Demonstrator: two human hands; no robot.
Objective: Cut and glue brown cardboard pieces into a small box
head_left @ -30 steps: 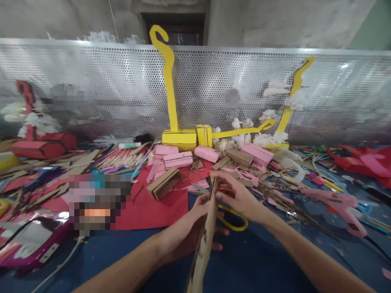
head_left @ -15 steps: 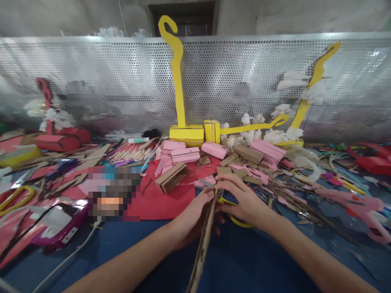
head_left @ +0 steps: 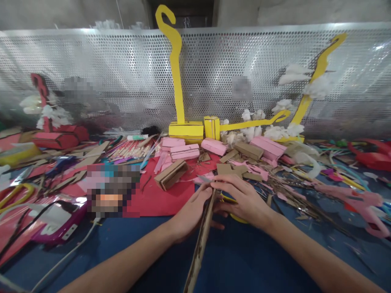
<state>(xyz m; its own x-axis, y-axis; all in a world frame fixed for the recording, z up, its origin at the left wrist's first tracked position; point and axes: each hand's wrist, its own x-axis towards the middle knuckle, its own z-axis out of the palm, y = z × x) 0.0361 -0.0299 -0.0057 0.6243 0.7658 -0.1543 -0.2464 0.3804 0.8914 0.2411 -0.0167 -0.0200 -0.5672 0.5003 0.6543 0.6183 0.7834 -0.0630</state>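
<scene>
Centre of frame, over the blue tabletop (head_left: 250, 260): one long brown cardboard strip (head_left: 199, 249), edge toward viewer, running slantwise from mid-frame down to the bottom edge. Left hand (head_left: 191, 209) on its left side, grip closed about it, fingertips showing past the right side. Right hand (head_left: 240, 197) at the strip's far end, grip pinching there, fingers bent over; fingertips of both hands nearly meet. Just below the right hand, part of a yellow loop handle (head_left: 240, 220); a grey pointed blade (head_left: 204, 178) shows left of the right fingertips. Cannot tell whether these are held or lying. Beyond the hands, left of centre: red sheet (head_left: 166, 203) bearing a brown cardboard block (head_left: 171, 175); pink blocks (head_left: 185, 152) behind. Upper centre: tall yellow hook (head_left: 175, 69) upright on a yellow block (head_left: 186, 130), against a perforated metal panel (head_left: 122, 81). Upper right: another yellow hook (head_left: 320, 67), leaning, with white tufts (head_left: 317, 87). Right edge: pink glue gun (head_left: 360, 199), near twig-like brown scraps (head_left: 290, 199). Lower left: purple power strip (head_left: 49, 234), white cable (head_left: 71, 252) beside it. Far left: red cardboard model (head_left: 50, 140). Pixelated patch left of centre, contents unreadable.
</scene>
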